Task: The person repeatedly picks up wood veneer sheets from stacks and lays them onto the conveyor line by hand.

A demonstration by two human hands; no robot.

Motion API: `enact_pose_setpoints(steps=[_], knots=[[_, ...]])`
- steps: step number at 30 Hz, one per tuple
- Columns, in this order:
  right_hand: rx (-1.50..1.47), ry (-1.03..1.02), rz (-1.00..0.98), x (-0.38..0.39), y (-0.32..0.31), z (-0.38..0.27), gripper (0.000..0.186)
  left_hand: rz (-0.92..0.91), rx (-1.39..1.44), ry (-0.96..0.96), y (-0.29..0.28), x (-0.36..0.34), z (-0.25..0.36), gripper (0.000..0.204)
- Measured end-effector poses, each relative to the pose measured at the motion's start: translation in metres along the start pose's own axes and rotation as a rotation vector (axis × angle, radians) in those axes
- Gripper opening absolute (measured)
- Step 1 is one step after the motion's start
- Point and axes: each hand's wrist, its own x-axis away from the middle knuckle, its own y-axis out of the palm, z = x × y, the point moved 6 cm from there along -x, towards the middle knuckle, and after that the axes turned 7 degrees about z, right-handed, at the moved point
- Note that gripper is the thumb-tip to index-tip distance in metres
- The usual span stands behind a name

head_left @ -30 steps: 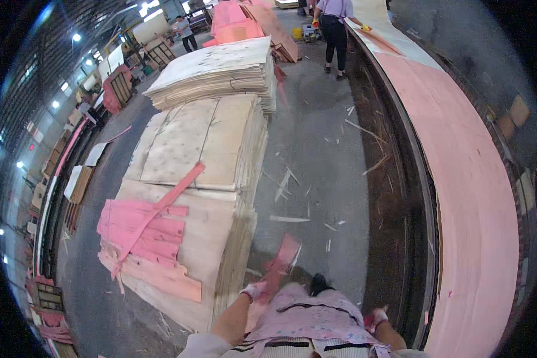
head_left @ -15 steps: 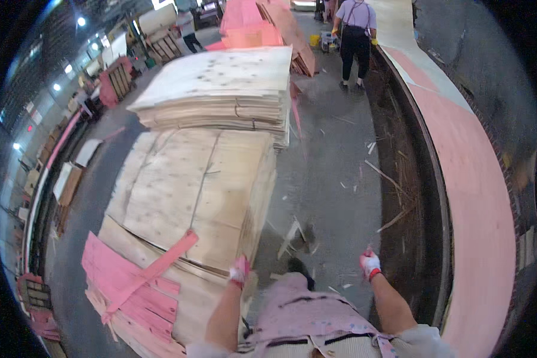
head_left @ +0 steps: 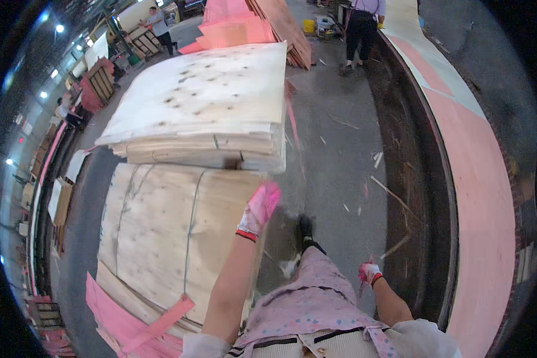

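My left hand (head_left: 259, 209), in a pink-and-white glove with a red cuff, is raised over the right edge of a strapped stack of pale veneer sheets (head_left: 155, 209). Its fingers look loosely stretched, holding nothing; whether it touches the stack cannot be told. Low at my right side, my right hand (head_left: 370, 272), gloved alike, is closed. A thin bit shows by its fingers, too small to name. Pink veneer strips (head_left: 143, 328) lie across the near left corner of the stack.
A taller veneer stack (head_left: 209, 89) stands just ahead, with pink sheets (head_left: 230, 33) behind it. On the right runs a trough (head_left: 411, 179) beside a long pink sheet (head_left: 480, 197) on a conveyor. Scraps (head_left: 379, 160) litter the floor. A person (head_left: 362, 30) stands ahead near a yellow bucket (head_left: 308, 26).
I have moved forward along the stacks. My left hand has swung up and ahead, while my right stays low at my side. The person ahead has shifted toward the top of the picture.
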Motion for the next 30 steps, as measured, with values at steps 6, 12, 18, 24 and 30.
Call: enact_pose_setpoints(steps=[6, 12, 18, 24, 30], knots=[[-0.237, 0.337, 0.45, -0.171, 0.005, -0.253, 0.011, -0.502, 0.397, -0.058, -0.058, -0.138, 0.118, 0.054], [-0.717, -0.117, 0.187, -0.277, -0.006, -0.504, 0.034, 0.327, 0.338, -0.16, 0.023, -0.167, 0.182, 0.047], [-0.885, -0.134, -0.059, -0.326, 0.044, -0.67, 0.035, 0.318, -0.078, -0.167, 0.023, -0.155, 0.219, 0.048], [-0.941, 0.15, -0.39, -0.327, 0.108, -0.721, 0.056, 0.464, -0.179, -0.152, 0.018, -0.175, 0.187, 0.057], [-0.702, 0.001, -0.006, -0.345, 0.106, -0.691, 0.066, 0.621, -0.507, -0.247, 0.018, -0.174, 0.18, 0.07]])
